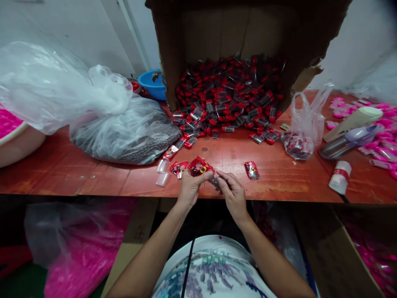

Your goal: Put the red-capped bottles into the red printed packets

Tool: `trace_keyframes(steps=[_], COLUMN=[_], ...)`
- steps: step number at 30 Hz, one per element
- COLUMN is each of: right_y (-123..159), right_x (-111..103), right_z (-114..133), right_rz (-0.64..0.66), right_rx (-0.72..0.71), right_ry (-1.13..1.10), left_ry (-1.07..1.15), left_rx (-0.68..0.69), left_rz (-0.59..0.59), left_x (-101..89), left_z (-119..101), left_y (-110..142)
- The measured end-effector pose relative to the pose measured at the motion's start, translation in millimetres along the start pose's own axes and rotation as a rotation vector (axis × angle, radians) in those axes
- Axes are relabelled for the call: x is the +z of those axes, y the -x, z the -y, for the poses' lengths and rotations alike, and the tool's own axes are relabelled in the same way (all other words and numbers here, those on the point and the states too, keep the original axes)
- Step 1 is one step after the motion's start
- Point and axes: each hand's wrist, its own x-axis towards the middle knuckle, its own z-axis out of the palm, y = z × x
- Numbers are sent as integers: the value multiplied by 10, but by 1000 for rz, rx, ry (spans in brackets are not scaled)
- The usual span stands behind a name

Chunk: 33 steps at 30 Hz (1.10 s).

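Note:
My left hand (190,189) grips a red printed packet (200,166) between thumb and fingers, just above the table's front edge. My right hand (232,191) pinches a small clear piece with dark bead-like contents (215,182) against the packet's lower right side. Whether that piece is partly inside the packet I cannot tell. Beside my left hand lie another red packet (179,169) and two small clear plastic pieces, one of them a clear case (162,179). A filled red packet (251,170) rests alone to the right of my hands.
A cardboard box (217,27) on its side spills many red-capped small containers (229,99) onto the red table (124,182). To the left sit a clear bag of dark beads (127,136) and a blue basin (154,86). Rightward are a small plastic bag (299,140), bottles and pink pieces.

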Motion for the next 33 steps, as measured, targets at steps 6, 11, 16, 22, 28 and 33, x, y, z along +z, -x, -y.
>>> trace_keyframes(steps=[6,11,16,22,28,33], right_y=[29,43,32,25,-9,-37], right_x=[-21,-21,61,85,58,-25], right_z=[35,20,56,14,-128,-197], right_rz=[-36,-28,-102,-118,-71,106], right_rx=[-46,-205,21,176,168,101], right_ry=[49,152,-56,-203,-167,-48], left_ry=[128,12,13,50,-23,5], left_rx=[-74,28,-16,-54,-27,-108], left_rz=[42,3,72,46,18,-49], left_x=[31,16,45,75,45,-64], left_z=[-23,21,30,60,101,102], left_y=[8,18,57,89,70,13])
